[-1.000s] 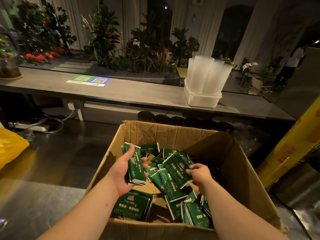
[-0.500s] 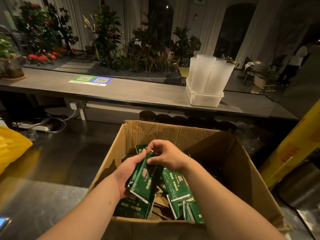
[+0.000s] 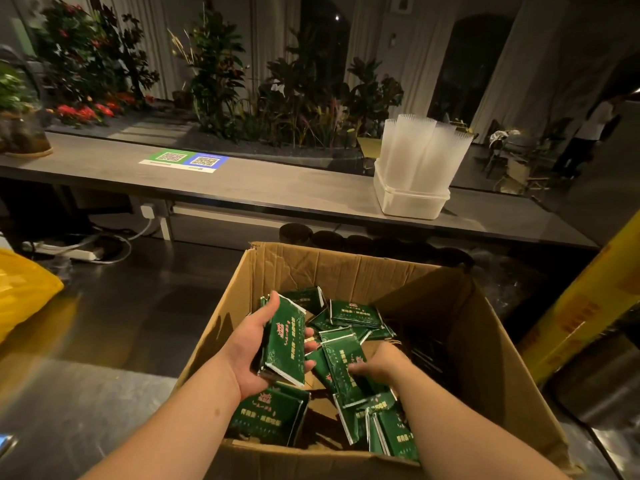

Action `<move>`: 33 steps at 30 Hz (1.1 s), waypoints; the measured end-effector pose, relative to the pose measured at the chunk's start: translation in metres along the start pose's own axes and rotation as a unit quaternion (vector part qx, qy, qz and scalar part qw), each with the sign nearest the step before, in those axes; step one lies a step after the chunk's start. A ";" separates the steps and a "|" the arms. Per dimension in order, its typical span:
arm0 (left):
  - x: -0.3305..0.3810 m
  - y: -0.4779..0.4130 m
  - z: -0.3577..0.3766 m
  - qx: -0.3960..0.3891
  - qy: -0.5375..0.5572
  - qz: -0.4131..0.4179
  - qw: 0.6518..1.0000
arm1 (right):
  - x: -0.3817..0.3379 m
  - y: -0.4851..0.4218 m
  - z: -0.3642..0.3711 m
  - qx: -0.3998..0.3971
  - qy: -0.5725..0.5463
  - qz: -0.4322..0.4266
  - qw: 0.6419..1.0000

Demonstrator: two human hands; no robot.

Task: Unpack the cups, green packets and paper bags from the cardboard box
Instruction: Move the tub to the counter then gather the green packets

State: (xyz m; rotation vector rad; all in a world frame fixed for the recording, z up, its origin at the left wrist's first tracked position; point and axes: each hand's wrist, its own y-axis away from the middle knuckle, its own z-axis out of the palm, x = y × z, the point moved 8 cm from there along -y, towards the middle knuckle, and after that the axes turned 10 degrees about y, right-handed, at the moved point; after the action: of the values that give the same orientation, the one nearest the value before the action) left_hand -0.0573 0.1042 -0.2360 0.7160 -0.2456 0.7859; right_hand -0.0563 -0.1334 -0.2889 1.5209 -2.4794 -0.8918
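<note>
An open cardboard box (image 3: pixel 346 268) stands in front of me with several loose green packets (image 3: pixel 356 315) lying inside. My left hand (image 3: pixel 247 351) grips a small stack of green packets (image 3: pixel 285 344) upright above the box's left side. My right hand (image 3: pixel 379 365) is down in the box, fingers curled onto another green packet (image 3: pixel 344 367) in the pile. Stacks of clear plastic cups (image 3: pixel 420 147) stand in a white tub (image 3: pixel 410 202) on the counter behind. I see no paper bags.
A long grey counter (image 3: pixel 263 188) with a QR-code sign (image 3: pixel 185 160) runs behind the box, plants beyond it. A yellow bag (image 3: pixel 24 289) lies at left. A yellow object (image 3: pixel 581 306) leans at right. Dark round containers (image 3: pixel 296 233) sit behind the box.
My right hand has left the stack held in my left hand and dropped back into the box onto another packet. The left hand still holds its stack.
</note>
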 end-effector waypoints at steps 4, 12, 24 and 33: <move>0.001 0.003 0.000 -0.001 0.016 0.012 1.000 | 0.004 -0.014 0.002 0.007 -0.050 0.023 0.998; 0.002 -0.004 -0.004 0.014 0.014 0.004 1.000 | 0.025 -0.017 -0.023 0.068 -0.293 0.032 0.953; -0.009 0.003 -0.001 0.001 -0.082 -0.075 0.994 | -0.118 0.104 -0.085 -0.009 0.022 -0.376 0.926; -0.005 0.012 0.000 0.003 -0.083 -0.034 0.996 | -0.153 0.104 -0.084 0.265 -0.010 -0.411 0.872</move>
State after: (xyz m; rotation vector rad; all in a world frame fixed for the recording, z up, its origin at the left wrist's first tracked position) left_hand -0.0694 0.1074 -0.2326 0.7922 -0.3679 0.6621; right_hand -0.0304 -0.0059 -0.1330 2.8610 -2.1387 -0.2383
